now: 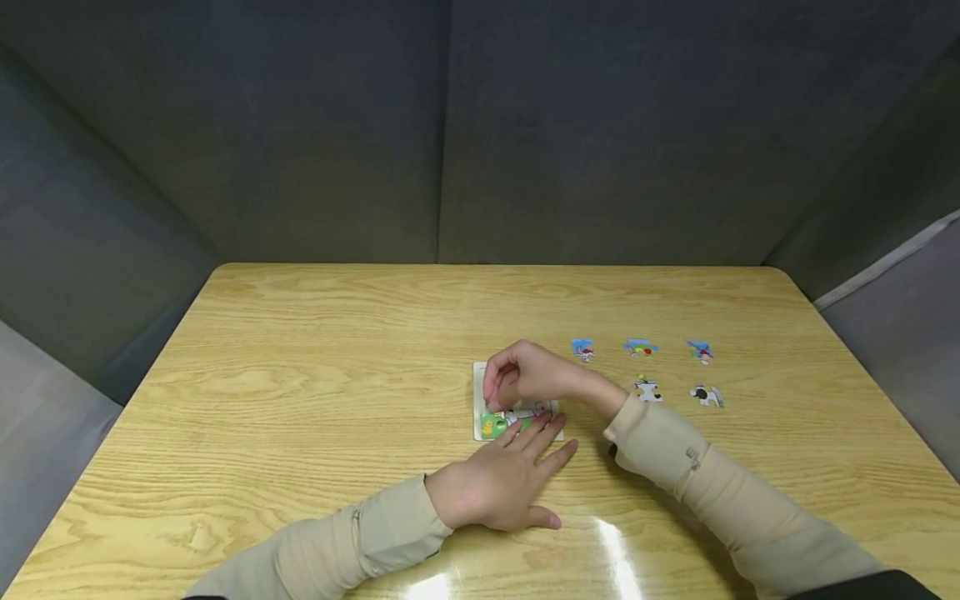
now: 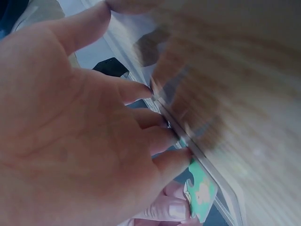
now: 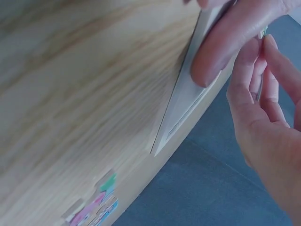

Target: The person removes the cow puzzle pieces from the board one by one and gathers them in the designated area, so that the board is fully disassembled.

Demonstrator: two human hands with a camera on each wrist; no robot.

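Near the middle of the table lies a small puzzle board with a pale frame, its lower part showing green and white picture areas. My left hand lies across its near edge with the fingers straight and spread, fingertips on the board. Over the board's left side, my right hand has thumb and fingers brought together. A green puzzle piece with an orange patch is pinched there, its lower part beside the thumb in the left wrist view. Only a sliver of that puzzle piece shows in the right wrist view.
Several loose puzzle pieces lie to the right of the board: a blue and red piece, a blue-topped piece, another blue piece, a white piece and a black-and-white piece. Dark fabric walls enclose the wooden table.
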